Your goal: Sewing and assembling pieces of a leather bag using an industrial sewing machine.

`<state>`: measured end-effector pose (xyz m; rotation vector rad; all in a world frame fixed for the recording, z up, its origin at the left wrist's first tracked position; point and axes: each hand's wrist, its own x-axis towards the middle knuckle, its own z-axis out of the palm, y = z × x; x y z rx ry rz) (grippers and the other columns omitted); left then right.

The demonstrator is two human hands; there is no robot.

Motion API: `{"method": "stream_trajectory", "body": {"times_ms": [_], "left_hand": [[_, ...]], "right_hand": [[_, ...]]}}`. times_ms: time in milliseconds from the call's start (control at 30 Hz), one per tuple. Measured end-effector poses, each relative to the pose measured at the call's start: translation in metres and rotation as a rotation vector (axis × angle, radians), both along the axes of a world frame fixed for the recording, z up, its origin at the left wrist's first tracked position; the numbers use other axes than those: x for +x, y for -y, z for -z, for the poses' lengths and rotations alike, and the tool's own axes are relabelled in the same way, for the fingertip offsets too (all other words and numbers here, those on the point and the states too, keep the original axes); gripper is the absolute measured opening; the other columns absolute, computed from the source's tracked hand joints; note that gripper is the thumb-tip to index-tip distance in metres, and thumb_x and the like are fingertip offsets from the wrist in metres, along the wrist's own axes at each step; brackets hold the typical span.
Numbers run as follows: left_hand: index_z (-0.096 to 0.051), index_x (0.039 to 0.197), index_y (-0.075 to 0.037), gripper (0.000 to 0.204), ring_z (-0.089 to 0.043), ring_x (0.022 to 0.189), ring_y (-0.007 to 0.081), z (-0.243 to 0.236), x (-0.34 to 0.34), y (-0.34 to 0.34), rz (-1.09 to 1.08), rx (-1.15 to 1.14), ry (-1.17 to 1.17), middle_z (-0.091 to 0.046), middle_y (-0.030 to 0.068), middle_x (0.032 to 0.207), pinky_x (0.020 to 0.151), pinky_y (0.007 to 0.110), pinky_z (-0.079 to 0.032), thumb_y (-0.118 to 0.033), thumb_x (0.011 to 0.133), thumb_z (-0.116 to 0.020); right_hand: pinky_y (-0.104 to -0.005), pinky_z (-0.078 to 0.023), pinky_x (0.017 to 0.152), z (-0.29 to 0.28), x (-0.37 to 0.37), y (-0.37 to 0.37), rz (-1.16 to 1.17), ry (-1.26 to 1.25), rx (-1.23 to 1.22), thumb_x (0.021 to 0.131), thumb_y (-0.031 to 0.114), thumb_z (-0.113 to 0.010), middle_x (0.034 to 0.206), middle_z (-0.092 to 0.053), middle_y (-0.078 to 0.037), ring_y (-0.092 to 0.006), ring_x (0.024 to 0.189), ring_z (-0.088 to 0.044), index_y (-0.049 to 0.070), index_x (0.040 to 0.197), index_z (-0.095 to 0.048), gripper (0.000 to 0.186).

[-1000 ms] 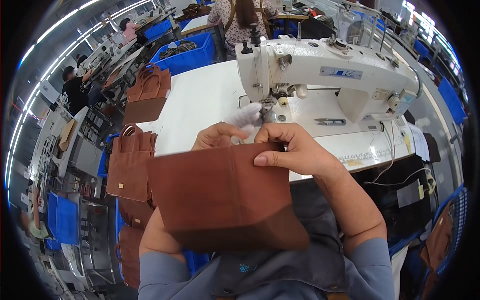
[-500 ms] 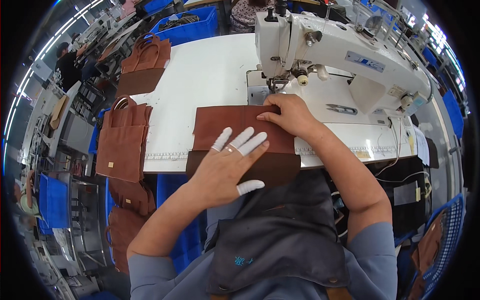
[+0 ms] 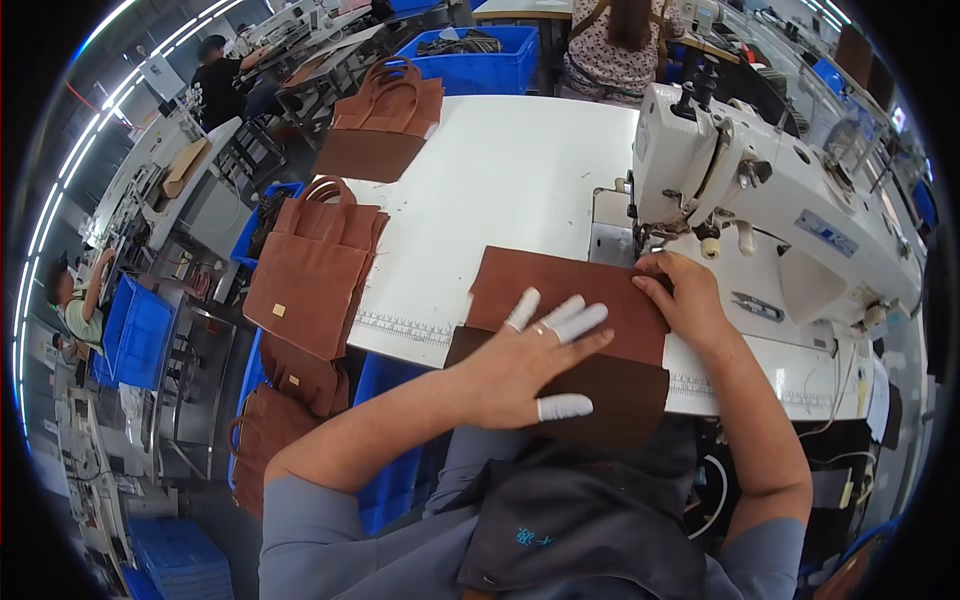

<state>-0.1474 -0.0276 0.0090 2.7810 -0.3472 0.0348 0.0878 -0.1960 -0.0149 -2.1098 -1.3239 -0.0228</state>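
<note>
A reddish-brown leather panel [image 3: 570,285] lies at the front of the sewing table, with a dark brown piece [image 3: 610,390] along its near side hanging over the table edge. My left hand [image 3: 515,365] rests flat across both, its fingers spread and several of them wrapped in white finger covers. At the panel's far right corner, my right hand [image 3: 690,300] pinches the edge between thumb and fingers. That corner is close to the presser foot [image 3: 645,240] of a white sewing machine [image 3: 770,190]; whether the foot touches the leather is hidden.
Stacked brown handbags [image 3: 315,265] line the table's left edge, with another brown bag piece [image 3: 385,110] farther back. Thread snips [image 3: 758,306] lie right of my right hand. A blue bin [image 3: 475,65] stands behind the table. Two people sit at other workstations, far left and ahead.
The view has swung left, so the table and machine appear farther right. Both hands keep nearly the same places on the leather panel.
</note>
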Motion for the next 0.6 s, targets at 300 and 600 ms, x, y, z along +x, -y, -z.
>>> {"method": "stream_trajectory", "body": {"times_ms": [300,600], "left_hand": [[-0.065,0.13,-0.011,0.047,-0.059,0.125,0.0316,-0.042,0.085,-0.251,-1.063,-0.059,0.166,-0.065,0.0166,0.131,0.104,0.043,-0.046,-0.043,0.095,-0.062],[-0.062,0.135,-0.006,0.073,-0.035,0.147,0.029,-0.007,0.17,-0.344,-1.408,0.462,0.154,-0.044,0.0106,0.155,0.116,0.051,-0.031,-0.065,0.093,-0.053]], "right_hand": [[-0.0403,-0.054,0.07,-0.002,-0.004,0.002,-0.003,0.02,0.052,0.089,0.026,-0.073,0.092,-0.071,-0.009,-0.0301,0.075,-0.068,0.009,0.101,-0.069,0.021],[-0.0411,-0.055,0.065,0.002,-0.004,0.001,0.021,0.122,0.071,0.083,0.026,-0.08,0.084,-0.071,-0.007,-0.0293,0.073,-0.068,0.011,0.097,-0.07,0.023]]}}
